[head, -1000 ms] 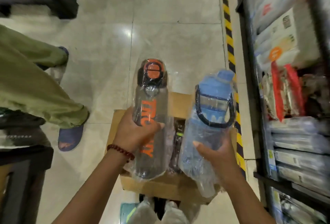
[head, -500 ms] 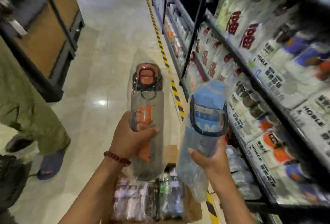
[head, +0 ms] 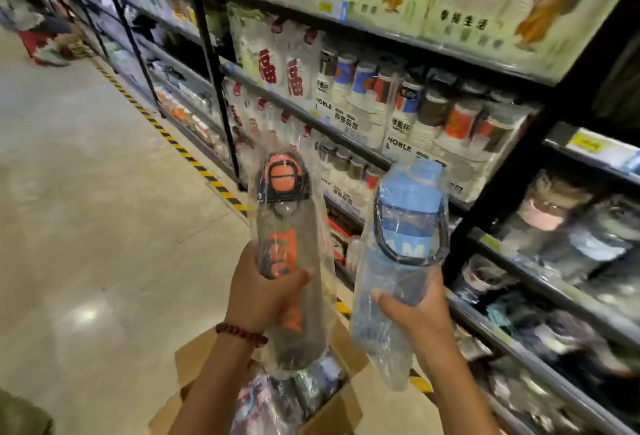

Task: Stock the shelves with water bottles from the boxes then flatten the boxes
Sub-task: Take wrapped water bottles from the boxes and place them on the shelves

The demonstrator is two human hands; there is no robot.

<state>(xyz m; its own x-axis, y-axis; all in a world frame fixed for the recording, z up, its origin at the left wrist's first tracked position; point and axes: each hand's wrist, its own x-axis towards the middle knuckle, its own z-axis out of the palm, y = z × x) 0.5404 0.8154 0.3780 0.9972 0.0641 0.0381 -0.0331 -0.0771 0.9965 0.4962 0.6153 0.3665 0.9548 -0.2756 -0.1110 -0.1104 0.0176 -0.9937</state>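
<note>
Two hands, left hand point(head: 263, 290) and right hand point(head: 417, 310), two wrapped water bottles, one grey bottle point(head: 289, 254) with orange lid, one blue bottle point(head: 401, 247), one open cardboard box point(head: 337, 407), one bead bracelet point(head: 240, 333)

Your left hand point(head: 263, 292) holds one water bottle point(head: 289, 261) left of the other in your right hand point(head: 419, 310) — the open box point(head: 332, 403) sits below, shelves point(head: 398, 160) to your right.

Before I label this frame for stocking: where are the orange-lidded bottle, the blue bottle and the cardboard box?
orange-lidded bottle point(head: 290, 247): head view, on its lettered body.
blue bottle point(head: 408, 199): head view, on its lid.
cardboard box point(head: 341, 407): head view, on its right wall.
</note>
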